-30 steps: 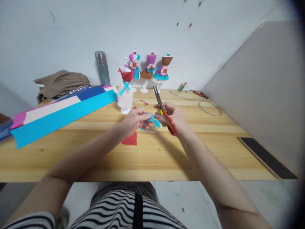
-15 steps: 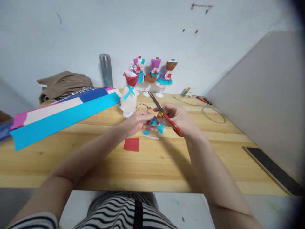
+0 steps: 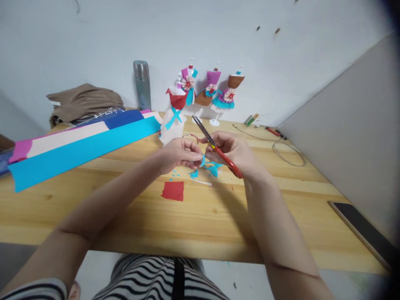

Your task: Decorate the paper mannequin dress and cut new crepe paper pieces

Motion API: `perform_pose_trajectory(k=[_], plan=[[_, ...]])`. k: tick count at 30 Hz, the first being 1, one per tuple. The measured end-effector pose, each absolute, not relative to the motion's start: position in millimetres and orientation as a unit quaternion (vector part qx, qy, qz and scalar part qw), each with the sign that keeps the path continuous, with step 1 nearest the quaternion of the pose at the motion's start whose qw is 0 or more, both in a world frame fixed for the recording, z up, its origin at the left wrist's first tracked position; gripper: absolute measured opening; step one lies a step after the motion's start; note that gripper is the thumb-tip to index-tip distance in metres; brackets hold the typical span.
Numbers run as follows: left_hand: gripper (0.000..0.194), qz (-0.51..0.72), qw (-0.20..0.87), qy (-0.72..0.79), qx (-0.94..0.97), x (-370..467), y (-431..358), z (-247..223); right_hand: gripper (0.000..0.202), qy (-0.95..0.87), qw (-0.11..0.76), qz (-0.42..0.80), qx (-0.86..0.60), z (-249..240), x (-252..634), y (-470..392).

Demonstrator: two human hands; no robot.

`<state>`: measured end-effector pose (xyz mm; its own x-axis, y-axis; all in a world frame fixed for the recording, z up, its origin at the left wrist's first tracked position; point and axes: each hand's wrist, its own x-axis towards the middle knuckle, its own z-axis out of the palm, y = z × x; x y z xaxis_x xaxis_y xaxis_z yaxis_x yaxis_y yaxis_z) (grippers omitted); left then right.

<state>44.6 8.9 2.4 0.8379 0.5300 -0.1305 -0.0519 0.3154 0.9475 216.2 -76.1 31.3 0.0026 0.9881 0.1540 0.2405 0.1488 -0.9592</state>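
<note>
My left hand [image 3: 178,155] is closed, pinching a small blue crepe paper piece [image 3: 203,160] at its fingertips. Close beside it, my right hand [image 3: 234,149] holds scissors [image 3: 222,156] with red and yellow handles, their blades pointing up and away to the left. The right thumb and finger also come up to the blue piece; whether they grip it is unclear. Blue paper scraps [image 3: 213,169] lie on the table below the hands. Nearer me is a red paper square [image 3: 173,191], and a thin white strip [image 3: 201,182] lies to its right.
Dressed miniature mannequins [image 3: 176,100] stand along the wall, with a steel flask [image 3: 142,85] to their left. Folded coloured paper [image 3: 84,143] and brown cloth [image 3: 86,102] occupy the left side. A cable [image 3: 289,156] and a phone [image 3: 359,231] lie on the right.
The view has shifted slightly. My hands have moved a little apart, and less of the blue piece shows between the fingertips. The scissors stay in my right hand.
</note>
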Motion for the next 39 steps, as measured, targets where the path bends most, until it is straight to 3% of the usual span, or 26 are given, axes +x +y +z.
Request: perform_pose_trajectory(k=[8, 13, 21, 26, 33, 39], plan=[[0.027, 0.174, 0.787, 0.213, 0.552, 43, 5, 10, 0.033, -0.574, 0.511, 0.387, -0.51, 35, 211, -79], [0.02, 0.155, 0.774, 0.248, 0.562, 43, 3, 7, 0.032, -0.581, 0.507, 0.378, -0.512, 34, 210, -79], [0.021, 0.195, 0.8, 0.218, 0.523, 41, 5, 6, 0.046, -0.573, 0.519, 0.357, -0.525, 35, 219, -84], [0.021, 0.23, 0.816, 0.194, 0.493, 39, 2, 13, 0.04, -0.606, 0.536, 0.381, -0.448, 16, 226, -92], [0.021, 0.247, 0.818, 0.183, 0.486, 39, -2, 12, 0.041, -0.534, 0.598, 0.374, -0.467, -15, 216, -98], [0.017, 0.254, 0.807, 0.188, 0.499, 40, -1, 11, 0.048, -0.546, 0.568, 0.402, -0.466, -24, 209, -103]])
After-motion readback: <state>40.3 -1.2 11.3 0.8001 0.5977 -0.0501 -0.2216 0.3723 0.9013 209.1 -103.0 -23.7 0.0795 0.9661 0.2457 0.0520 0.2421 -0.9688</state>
